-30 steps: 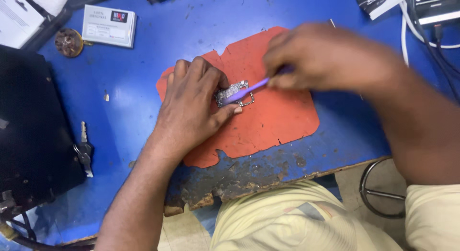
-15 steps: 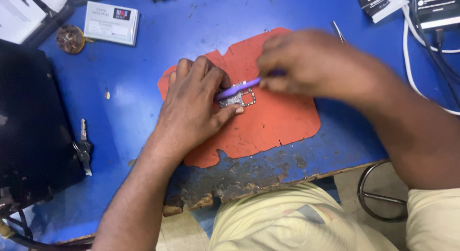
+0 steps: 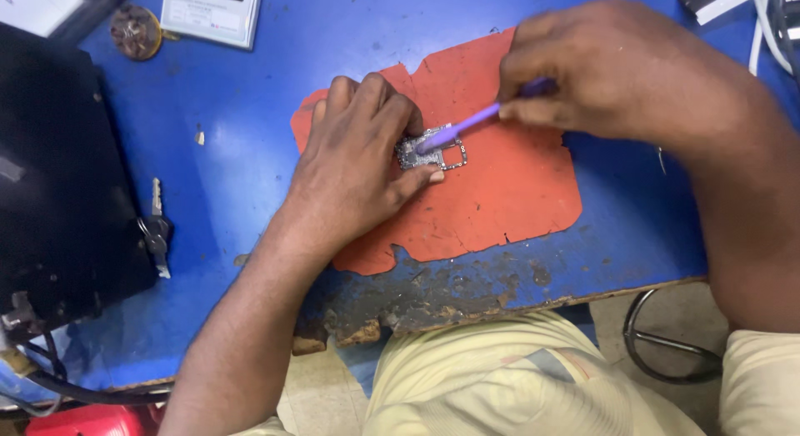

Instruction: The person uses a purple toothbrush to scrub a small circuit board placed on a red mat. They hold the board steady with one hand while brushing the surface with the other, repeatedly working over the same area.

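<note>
Here, circuit board (image 3: 433,153) under left hand (image 3: 358,165), brush (image 3: 467,125) above

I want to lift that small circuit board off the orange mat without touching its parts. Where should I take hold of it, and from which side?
Probably by its thin outer edges, pinched at the right end of the circuit board, where the open square frame lies bare. The left hand covers its left end and the purple tool in the right hand rests on top, so come in low from the right over the orange mat.

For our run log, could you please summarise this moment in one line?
left hand: pins circuit board | right hand: holds purple brush on board | surface: orange mat
</note>
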